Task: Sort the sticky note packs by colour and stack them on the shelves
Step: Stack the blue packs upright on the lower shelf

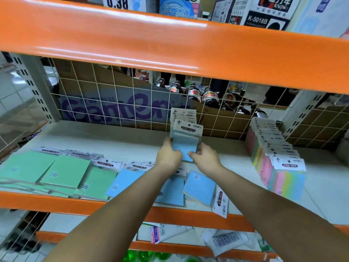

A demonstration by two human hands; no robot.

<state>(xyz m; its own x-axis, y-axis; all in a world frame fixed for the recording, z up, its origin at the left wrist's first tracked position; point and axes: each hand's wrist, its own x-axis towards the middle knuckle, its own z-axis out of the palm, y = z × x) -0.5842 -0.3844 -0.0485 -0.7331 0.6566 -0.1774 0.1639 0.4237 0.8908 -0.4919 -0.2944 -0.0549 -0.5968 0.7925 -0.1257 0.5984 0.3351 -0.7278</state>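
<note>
Both hands hold an upright blue sticky note pack [186,143] at the front of a row of blue packs [184,114] standing against the wire back. My left hand [169,156] grips its left edge, my right hand [204,156] pinches its lower right side. Loose blue packs [199,187] lie flat on the white shelf [113,137] beneath my forearms. Green packs [65,172] lie in a loose pile at the left. A row of multicolour packs [277,159] stands on edge at the right.
An orange beam [170,46] of the shelf above hangs close overhead. A wire grid [117,103] backs the shelf, with a cardboard box and bottles behind it. The orange front lip [56,202] runs below the packs. The lower shelf holds tubes and packets [222,241].
</note>
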